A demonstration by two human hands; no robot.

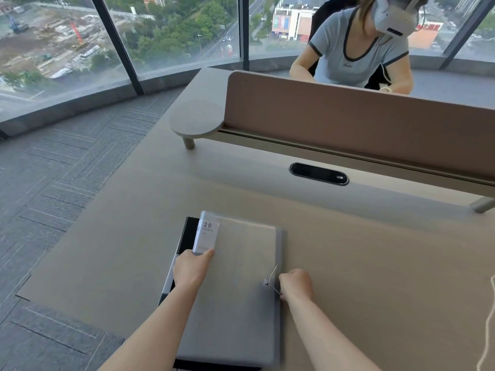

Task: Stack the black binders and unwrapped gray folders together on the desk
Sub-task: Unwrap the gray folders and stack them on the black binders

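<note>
- Carpet (pixel 53 183) covers the floor on the left, below the tall windows (pixel 171 30).
- Black binders (pixel 187 234) lie on the desk (pixel 375 263), showing only along the left edge of the stack.
- Left hand (pixel 191 269) grips the gray folder (pixel 241 290) at its left edge, thumb on top beside the white "20 pockets" label (pixel 207 232).
- Gray folder rests on top of the binders, near the desk's near edge.
- Right hand (pixel 296 283) is curled at the folder's right edge, pinching the string (pixel 273 279) by its small button.
- Brown divider panel (pixel 348 124) stands at the far side, and another person (pixel 359 46) sits beyond it.
</note>
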